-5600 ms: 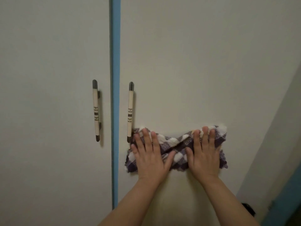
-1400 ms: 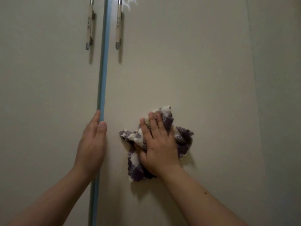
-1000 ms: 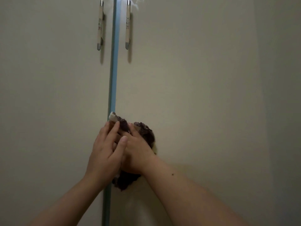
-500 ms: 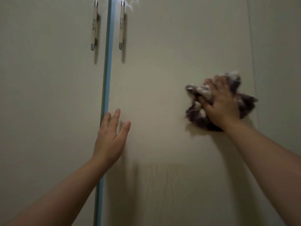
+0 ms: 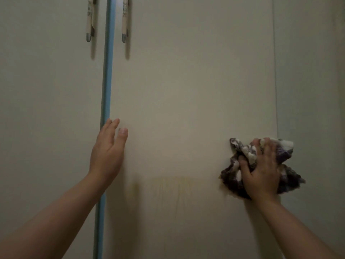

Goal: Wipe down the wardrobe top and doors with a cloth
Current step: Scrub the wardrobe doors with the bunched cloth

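Two cream wardrobe doors fill the view, the left door and the right door, split by a blue vertical strip. My right hand grips a bunched purple-and-white checked cloth and presses it against the right door near its right edge. My left hand is held with straight fingers at the right door's left edge, beside the blue strip. A faint yellowish stain marks the door between my hands.
Two bar handles, the left handle and the right handle, hang at the top on either side of the strip. A pale side panel or wall runs down the right of the wardrobe door.
Over the last second my right hand swept the cloth from the blue strip across to the door's right edge, then lower. My left hand came off the cloth and stayed by the strip.
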Action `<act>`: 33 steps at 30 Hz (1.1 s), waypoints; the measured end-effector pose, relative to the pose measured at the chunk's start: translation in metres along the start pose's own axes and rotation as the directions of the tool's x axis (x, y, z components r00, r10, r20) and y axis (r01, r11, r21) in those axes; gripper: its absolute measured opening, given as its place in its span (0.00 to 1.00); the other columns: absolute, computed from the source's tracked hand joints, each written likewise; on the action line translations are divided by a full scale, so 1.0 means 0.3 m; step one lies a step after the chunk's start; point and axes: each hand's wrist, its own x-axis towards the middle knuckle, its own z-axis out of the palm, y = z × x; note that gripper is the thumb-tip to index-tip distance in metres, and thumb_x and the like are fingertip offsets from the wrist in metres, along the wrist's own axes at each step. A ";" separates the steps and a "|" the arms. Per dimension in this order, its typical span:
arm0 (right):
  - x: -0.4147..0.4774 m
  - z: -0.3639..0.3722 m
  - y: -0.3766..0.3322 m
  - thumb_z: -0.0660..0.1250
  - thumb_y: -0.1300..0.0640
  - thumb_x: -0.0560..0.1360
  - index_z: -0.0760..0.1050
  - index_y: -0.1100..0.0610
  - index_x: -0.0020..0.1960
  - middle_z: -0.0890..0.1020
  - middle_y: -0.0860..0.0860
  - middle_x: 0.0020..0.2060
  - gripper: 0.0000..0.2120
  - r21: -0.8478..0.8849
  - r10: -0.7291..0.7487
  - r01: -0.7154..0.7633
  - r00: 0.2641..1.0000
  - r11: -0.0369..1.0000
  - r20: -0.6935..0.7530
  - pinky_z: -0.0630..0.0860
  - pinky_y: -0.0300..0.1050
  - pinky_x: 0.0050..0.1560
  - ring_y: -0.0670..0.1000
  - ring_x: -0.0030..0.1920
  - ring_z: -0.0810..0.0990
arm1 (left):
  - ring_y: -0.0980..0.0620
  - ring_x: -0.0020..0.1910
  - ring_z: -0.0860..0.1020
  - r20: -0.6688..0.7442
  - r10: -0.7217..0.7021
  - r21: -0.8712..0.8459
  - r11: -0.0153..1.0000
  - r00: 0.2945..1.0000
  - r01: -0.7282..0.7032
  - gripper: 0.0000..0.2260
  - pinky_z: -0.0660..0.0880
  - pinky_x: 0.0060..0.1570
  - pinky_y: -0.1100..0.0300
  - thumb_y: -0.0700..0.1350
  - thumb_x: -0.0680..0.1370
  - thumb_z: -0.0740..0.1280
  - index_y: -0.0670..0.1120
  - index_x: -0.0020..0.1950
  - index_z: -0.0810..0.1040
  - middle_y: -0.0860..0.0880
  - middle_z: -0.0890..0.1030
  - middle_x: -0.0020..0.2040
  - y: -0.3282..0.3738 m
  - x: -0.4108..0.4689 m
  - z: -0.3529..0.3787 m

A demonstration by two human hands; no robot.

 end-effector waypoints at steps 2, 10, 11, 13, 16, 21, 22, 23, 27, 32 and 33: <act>-0.035 0.021 -0.041 0.54 0.42 0.73 0.66 0.60 0.70 0.64 0.62 0.71 0.32 0.000 0.012 -0.012 1.000 1.000 -0.015 0.65 0.67 0.62 0.63 0.71 0.61 | 0.54 0.73 0.59 -0.005 -0.006 -0.029 1.000 1.000 0.006 0.19 0.51 0.66 0.65 0.47 0.81 0.55 0.44 0.71 0.65 0.48 0.62 0.74 -0.007 0.004 -0.003; -0.208 0.156 -0.417 0.54 0.39 0.74 0.61 0.57 0.71 0.66 0.62 0.70 0.32 -0.004 -0.291 0.291 0.956 0.957 0.033 0.68 0.61 0.62 0.59 0.72 0.58 | 0.54 0.73 0.59 -0.004 -0.067 -0.140 0.988 0.998 0.065 0.19 0.53 0.72 0.58 0.47 0.81 0.54 0.47 0.72 0.62 0.48 0.62 0.74 -0.030 -0.027 -0.023; -0.244 0.177 -0.486 0.57 0.40 0.71 0.61 0.57 0.71 0.66 0.61 0.70 0.34 0.020 -0.334 0.333 0.941 0.943 0.053 0.66 0.60 0.64 0.59 0.73 0.57 | 0.54 0.73 0.59 -0.002 -0.067 -0.121 0.990 0.998 0.066 0.19 0.54 0.72 0.58 0.47 0.81 0.55 0.47 0.72 0.62 0.48 0.62 0.74 -0.046 -0.043 -0.034; -0.309 0.206 -0.615 0.58 0.41 0.68 0.62 0.56 0.71 0.64 0.58 0.72 0.35 0.037 -0.417 0.416 0.903 0.909 0.103 0.55 0.59 0.68 0.57 0.73 0.55 | 0.54 0.72 0.59 0.023 -0.050 -0.089 0.995 0.998 0.052 0.20 0.55 0.71 0.58 0.48 0.80 0.58 0.49 0.72 0.62 0.49 0.62 0.74 -0.076 -0.080 -0.051; -0.385 0.232 -0.779 0.57 0.43 0.67 0.59 0.55 0.73 0.62 0.53 0.73 0.36 0.015 -0.509 0.520 0.828 0.854 0.237 0.48 0.59 0.69 0.55 0.74 0.54 | 0.56 0.72 0.59 0.072 -0.054 -0.093 0.994 0.996 0.061 0.21 0.55 0.69 0.60 0.51 0.79 0.59 0.51 0.72 0.62 0.50 0.61 0.74 -0.113 -0.151 -0.067; -0.474 0.243 -0.849 0.59 0.41 0.70 0.57 0.55 0.73 0.62 0.52 0.73 0.36 -0.036 -0.607 0.660 0.709 0.750 0.358 0.44 0.57 0.70 0.54 0.73 0.53 | 0.58 0.73 0.55 0.110 -0.092 0.078 0.993 0.990 0.084 0.29 0.51 0.67 0.63 0.57 0.72 0.56 0.53 0.73 0.61 0.51 0.57 0.76 -0.152 -0.261 -0.074; -0.493 0.239 -0.835 0.60 0.40 0.69 0.56 0.55 0.73 0.62 0.51 0.73 0.37 -0.033 -0.629 0.684 0.687 0.729 0.364 0.46 0.58 0.70 0.54 0.73 0.54 | 0.56 0.74 0.53 0.116 -0.115 0.128 0.987 0.987 0.100 0.28 0.50 0.67 0.61 0.57 0.73 0.57 0.54 0.73 0.59 0.51 0.55 0.76 -0.163 -0.290 -0.073; -0.501 0.239 -0.822 0.59 0.40 0.70 0.55 0.55 0.73 0.61 0.51 0.73 0.37 -0.022 -0.652 0.706 0.664 0.708 0.366 0.46 0.58 0.70 0.53 0.73 0.54 | 0.54 0.75 0.52 0.123 -0.128 0.172 0.979 0.984 0.106 0.29 0.50 0.68 0.58 0.57 0.74 0.57 0.54 0.74 0.57 0.52 0.52 0.77 -0.171 -0.308 -0.068; -0.545 0.208 -0.751 0.44 0.46 0.73 0.51 0.54 0.74 0.59 0.51 0.74 0.31 0.007 -0.683 0.749 0.601 0.663 0.416 0.49 0.60 0.70 0.53 0.74 0.51 | 0.52 0.75 0.45 0.163 -0.161 0.296 0.949 0.973 0.107 0.32 0.46 0.72 0.50 0.59 0.72 0.52 0.56 0.74 0.48 0.51 0.45 0.77 -0.177 -0.407 -0.021; -0.518 0.174 -0.550 0.56 0.45 0.71 0.59 0.50 0.72 0.61 0.48 0.73 0.30 0.046 -0.675 0.693 0.683 0.720 0.279 0.47 0.59 0.70 0.50 0.75 0.53 | 0.50 0.75 0.39 0.204 -0.227 0.351 0.925 0.952 0.146 0.35 0.42 0.71 0.44 0.67 0.68 0.44 0.58 0.74 0.44 0.50 0.42 0.77 -0.136 -0.456 0.078; -0.513 0.170 -0.496 0.58 0.45 0.71 0.62 0.50 0.71 0.62 0.49 0.72 0.30 0.043 -0.667 0.678 0.707 0.734 0.234 0.47 0.59 0.70 0.49 0.75 0.51 | 0.48 0.75 0.39 0.198 -0.254 0.358 0.918 0.947 0.171 0.35 0.42 0.71 0.43 0.67 0.68 0.43 0.58 0.74 0.43 0.50 0.41 0.77 -0.128 -0.457 0.096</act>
